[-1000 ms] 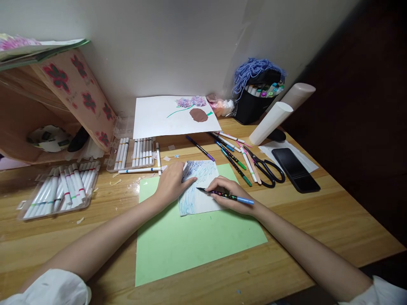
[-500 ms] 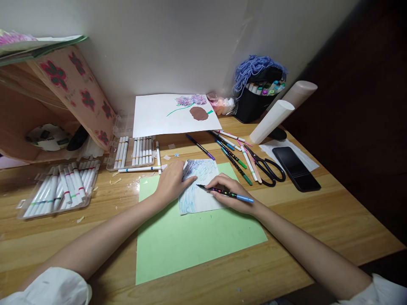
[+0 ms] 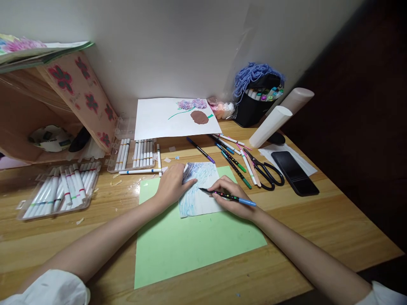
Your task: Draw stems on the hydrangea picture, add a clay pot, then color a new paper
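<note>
A small white sheet of paper [image 3: 203, 201] lies on a larger green sheet [image 3: 190, 250], covered in blue, purple and turquoise strokes, with a paler lower right part. My left hand [image 3: 173, 182] rests on its left edge, palm down, the thumb stretched over the paper and apart from the fingers. In my right hand [image 3: 233, 197] is a black dotted marker pen [image 3: 229, 196] with a blue end, gripped near its tip. The tip points left, at the middle of the strokes; whether it touches the paper I cannot tell.
Marker boxes [image 3: 60, 190] stand at left. Loose pens [image 3: 233, 169], scissors [image 3: 269, 171] and a phone [image 3: 294, 173] lie at right. Behind are a flower drawing [image 3: 155, 118], a black pen holder [image 3: 251, 110] and a white tube [image 3: 270, 127]. A flower-patterned box [image 3: 92, 101] stands far left.
The view has tilted slightly, so things sit a little lower. The marker tip has shifted a touch right on the paper. My left hand stays on the sheet.
</note>
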`<state>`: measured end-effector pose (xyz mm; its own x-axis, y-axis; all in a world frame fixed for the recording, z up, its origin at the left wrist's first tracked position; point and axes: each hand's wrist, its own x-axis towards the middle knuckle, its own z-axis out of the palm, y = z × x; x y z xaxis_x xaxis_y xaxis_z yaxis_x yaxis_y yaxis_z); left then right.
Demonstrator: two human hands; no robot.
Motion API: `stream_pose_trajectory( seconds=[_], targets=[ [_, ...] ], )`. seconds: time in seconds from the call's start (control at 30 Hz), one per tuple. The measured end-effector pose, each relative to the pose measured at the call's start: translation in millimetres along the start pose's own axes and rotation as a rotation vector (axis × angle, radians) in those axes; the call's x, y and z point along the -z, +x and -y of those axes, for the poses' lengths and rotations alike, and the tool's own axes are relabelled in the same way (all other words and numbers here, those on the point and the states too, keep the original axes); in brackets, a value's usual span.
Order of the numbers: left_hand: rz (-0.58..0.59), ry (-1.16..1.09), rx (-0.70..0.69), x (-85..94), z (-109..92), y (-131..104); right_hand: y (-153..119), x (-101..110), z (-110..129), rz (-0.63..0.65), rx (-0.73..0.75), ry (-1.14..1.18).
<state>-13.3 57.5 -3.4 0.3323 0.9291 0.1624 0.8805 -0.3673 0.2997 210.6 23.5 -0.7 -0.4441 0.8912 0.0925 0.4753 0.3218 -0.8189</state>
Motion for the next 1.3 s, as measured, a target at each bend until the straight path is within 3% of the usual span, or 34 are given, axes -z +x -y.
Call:
stream_pose_trajectory(
  seconds=[0.1,0.2,0.33,0.5,0.57,0.63,0.7,0.77,0.8,1.0,1.17,1.3],
  targets=[
    [-0.009,0.005,-0.012,-1.1,0.9,-0.1,-0.9,-0.8,1.0,-0.044,0.000,-0.013],
    [-0.011,0.006,-0.014,-1.8,1.3,-0.7,-1.3,-1.2,1.2,0.023,0.033,-0.009],
    [-0.008,0.004,-0.007,-1.7,0.7,-1.1,-1.7,-1.7,2.6,-0.088,0.005,-0.039],
    [0.002,-0.020,-0.002,-1.6,0.1,-0.4,-2.4,-3.9,6.6,0.072,0.096,0.012],
    [-0.005,-0.072,0.024,-0.8,0.9,-0.8,-2.2,-3.6,5.2,0.014,0.043,0.044],
    [-0.073,-0.202,0.097,0.7,2.2,-2.5,-1.5,-1.6,1.6,-0.086,-0.032,0.135],
    [-0.222,-0.373,0.147,2.5,3.6,-5.1,-0.4,1.6,-2.7,-0.135,-0.075,0.272],
    [-0.344,-0.514,0.098,3.8,4.0,-7.9,0.6,4.7,-6.3,-0.143,-0.067,0.394],
    [-0.350,-0.564,0.039,4.2,3.7,-9.0,0.9,5.7,-7.5,-0.138,-0.054,0.443],
    [0.045,-0.655,-0.323,6.3,-0.9,-10.0,0.1,3.2,-6.0,0.014,-0.034,0.595],
    [0.111,-0.618,-0.343,5.8,0.5,-9.5,1.5,1.4,-2.1,0.075,-0.044,0.534],
    [0.086,-0.529,-0.367,3.4,-1.3,-11.0,2.4,1.0,3.0,0.074,0.002,0.382]
  ],
)
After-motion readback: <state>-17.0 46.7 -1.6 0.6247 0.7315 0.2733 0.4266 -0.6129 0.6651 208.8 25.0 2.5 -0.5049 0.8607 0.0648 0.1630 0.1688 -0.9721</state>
